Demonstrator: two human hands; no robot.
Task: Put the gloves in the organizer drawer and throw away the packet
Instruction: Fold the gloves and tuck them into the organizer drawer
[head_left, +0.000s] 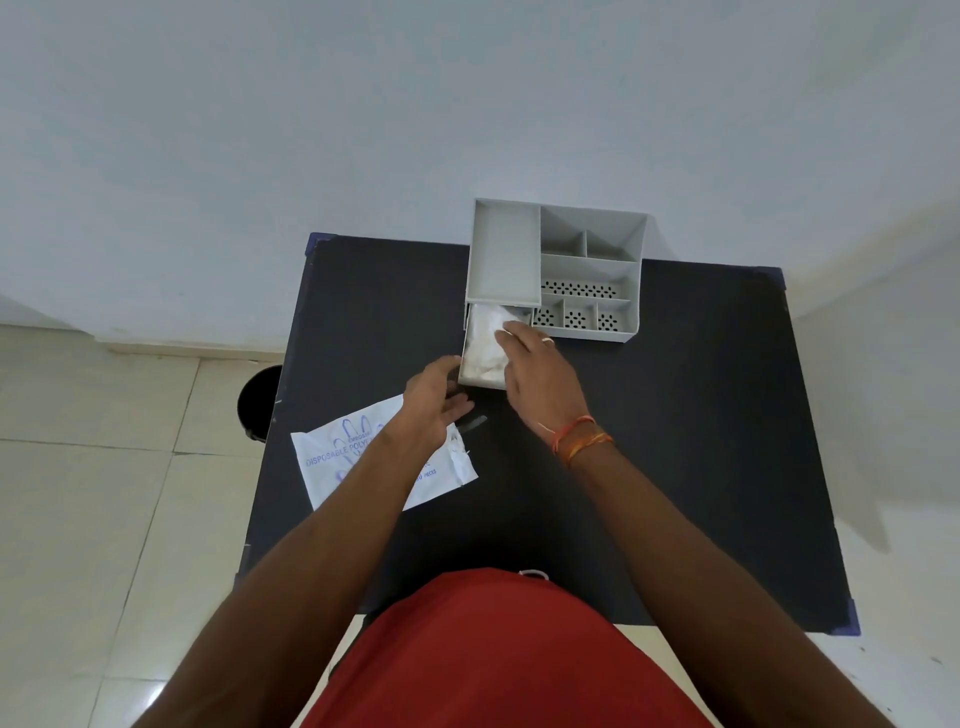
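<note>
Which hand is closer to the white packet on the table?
Left. The left hand is at the packet's far edge, its forearm crossing over it. The right hand is farther right, fingers on the gloves in the drawer.

A black table (675, 467) with blue corners sits at the centre, a plain white wall (363, 130) at twelve o'clock, glossy cream floor tiles (104, 493) at eight o'clock.
</note>
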